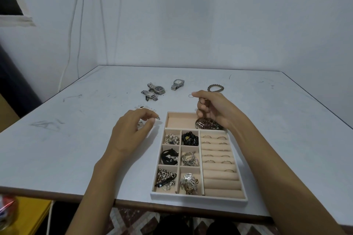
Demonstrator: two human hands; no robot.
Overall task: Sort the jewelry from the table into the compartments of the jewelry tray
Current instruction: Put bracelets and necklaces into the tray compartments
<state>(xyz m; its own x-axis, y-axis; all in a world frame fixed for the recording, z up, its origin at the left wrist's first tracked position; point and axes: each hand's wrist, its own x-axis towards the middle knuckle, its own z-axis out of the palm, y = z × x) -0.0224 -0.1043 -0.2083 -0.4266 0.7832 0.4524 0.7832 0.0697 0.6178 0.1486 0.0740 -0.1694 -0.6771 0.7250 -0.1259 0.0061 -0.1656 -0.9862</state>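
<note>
- The tray is sitting at the near edge of the tabletop, and most of it is already in use. Its six small compartments are holding chains, beads and rings. The ring rolls are carrying several bands, and a pile of bangles is lying in the long far compartment.
- Several things are waiting to be sorted towards the far edge: three watches, a beaded bracelet and a thin loop. A few small bits are lying just beyond the left hand.
- The left hand is hovering beside the tray's far-left corner, with thumb and forefinger pinching a small piece.
- The right hand is hanging over the long compartment with its fingers curled. I cannot tell whether they are gripping anything.
- The sorting is looking well past halfway. The watches and bracelet are probably heading for the long compartment, which is showing the most free room.
</note>
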